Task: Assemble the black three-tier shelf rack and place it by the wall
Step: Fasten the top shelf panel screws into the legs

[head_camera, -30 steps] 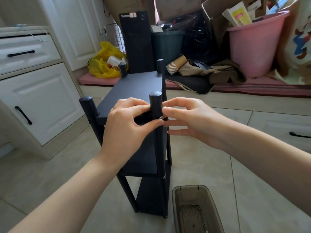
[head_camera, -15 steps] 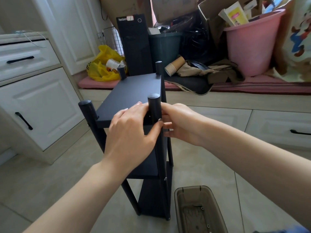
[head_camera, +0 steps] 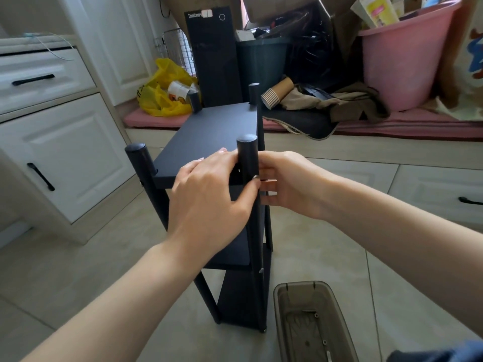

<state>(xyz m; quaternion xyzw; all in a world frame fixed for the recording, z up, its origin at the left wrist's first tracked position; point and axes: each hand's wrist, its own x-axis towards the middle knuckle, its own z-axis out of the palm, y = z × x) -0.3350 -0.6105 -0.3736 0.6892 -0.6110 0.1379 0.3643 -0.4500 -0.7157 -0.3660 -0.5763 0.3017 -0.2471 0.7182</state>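
From the head view, the black three-tier rack (head_camera: pixel 243 304) stands upright on the tiled floor (head_camera: pixel 78 270), straight in front of the person and between both forearms, with its long side running away from the camera toward a cluttered pink mat (head_camera: pixel 418 124). Both hands meet at the near right post (head_camera: pixel 247 155), whose rounded cap rises just above the top shelf (head_camera: pixel 217 137). The left hand (head_camera: pixel 209 197) lies over the near corner of that shelf. Its fingers curl on the shelf's upper face beside the post and its thumb presses the post's front, so its grip is clamped on the corner. The right hand (head_camera: pixel 290 184) comes in from the other side, its fingers curled round the post at the same height, grip closed on it. A small coppery glint shows at its fingertips, too small to identify. The near left post (head_camera: pixel 138 158) stands free. A brownish plastic trough (head_camera: pixel 277 304) rests on the floor just beside the rack's foot. White cabinets (head_camera: pixel 65 152) stand to the left. Beyond the rack are a yellow bag (head_camera: pixel 162 97), a black computer tower (head_camera: pixel 214 56), stacked paper cups (head_camera: pixel 277 95) and a pink bucket (head_camera: pixel 402 64).
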